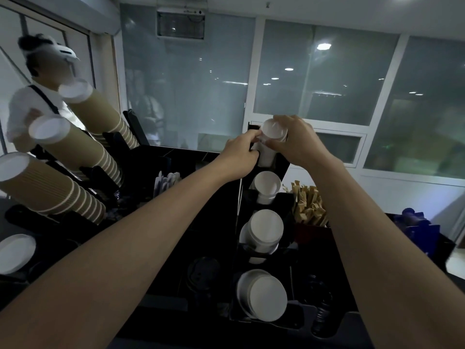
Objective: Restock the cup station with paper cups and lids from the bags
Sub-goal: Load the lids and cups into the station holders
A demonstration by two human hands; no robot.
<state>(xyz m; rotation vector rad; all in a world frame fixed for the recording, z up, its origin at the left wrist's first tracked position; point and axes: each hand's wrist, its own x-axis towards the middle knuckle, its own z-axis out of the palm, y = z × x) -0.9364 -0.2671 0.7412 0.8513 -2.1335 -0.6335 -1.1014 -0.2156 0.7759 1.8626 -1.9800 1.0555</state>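
The fingers of the right hand point(293, 141) curl over the top of a white cup stack point(270, 143) at the far end of the black rack point(236, 197), thumb and fingers wrapped round its upper part; the left hand point(242, 152) pinches the same stack lower down on its left side, fingers bent against the white wall; both bare forearms reach out from the near edge toward that far slot. The stack sits tilted in the farthest slot of the rack; nearer along the same rack lie three more slots, each holding white cups point(266, 187) that point up and toward the viewer. To the left, three long brown cup stacks point(75, 157) lean out of black holders; dark lids point(202, 272) lie near the middle; brown sachets point(308, 205) stand in a box to the right of the rack. At far left stands another person point(37, 102) in a white shirt.
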